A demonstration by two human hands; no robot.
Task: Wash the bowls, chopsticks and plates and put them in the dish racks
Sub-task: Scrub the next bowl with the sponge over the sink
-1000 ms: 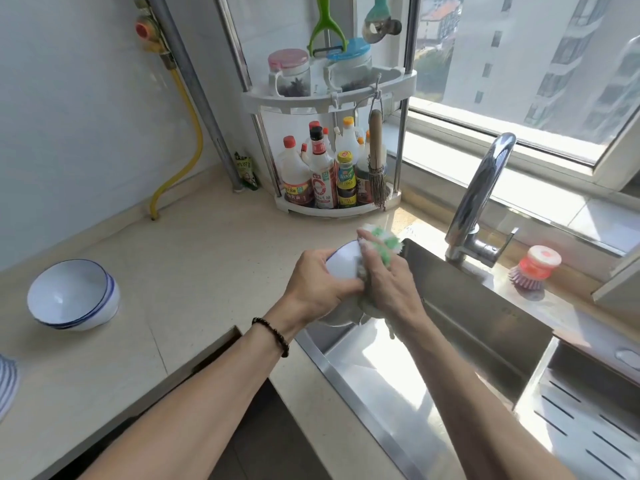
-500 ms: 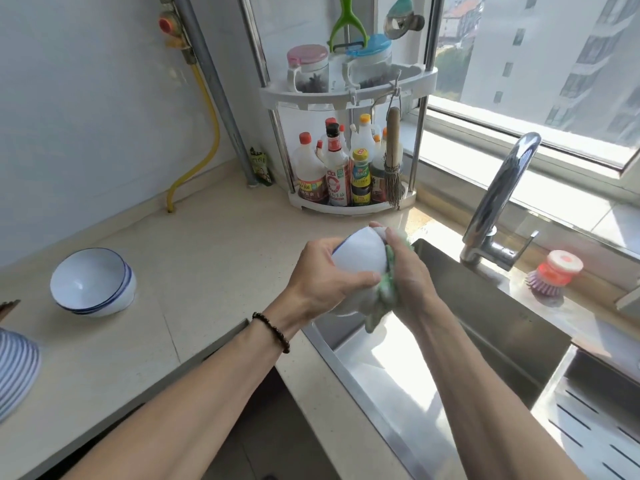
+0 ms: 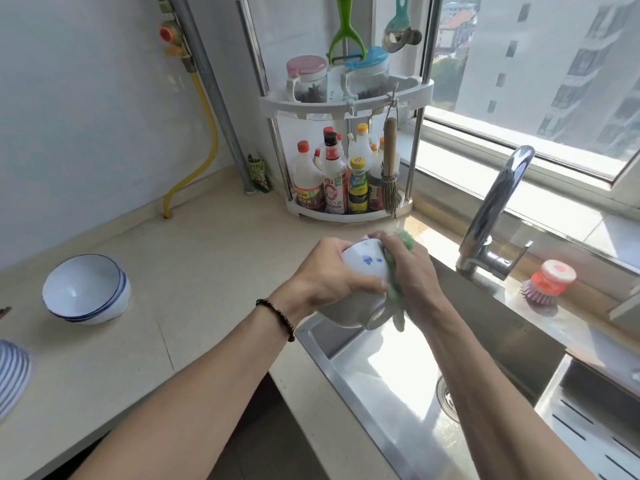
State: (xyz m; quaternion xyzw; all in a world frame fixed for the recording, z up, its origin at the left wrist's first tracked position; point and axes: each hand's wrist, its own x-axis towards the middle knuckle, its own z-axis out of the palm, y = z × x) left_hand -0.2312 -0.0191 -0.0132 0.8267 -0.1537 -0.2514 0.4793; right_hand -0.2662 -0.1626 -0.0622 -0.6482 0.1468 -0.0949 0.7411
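Beige countertop beside sunlit steel sink, window behind.

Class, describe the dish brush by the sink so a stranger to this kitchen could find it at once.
Start at the tall chrome tap behind the steel sink. Just to its right, on the ledge under the window, stands the dish brush. Its round orange-red top and ring of purple bristles set it apart from the brown straw brush hanging on the corner rack.

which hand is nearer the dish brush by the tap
Right. The right hand, scrubbing the bowl, is nearer the dish brush; the left hand grips the bowl's far side.
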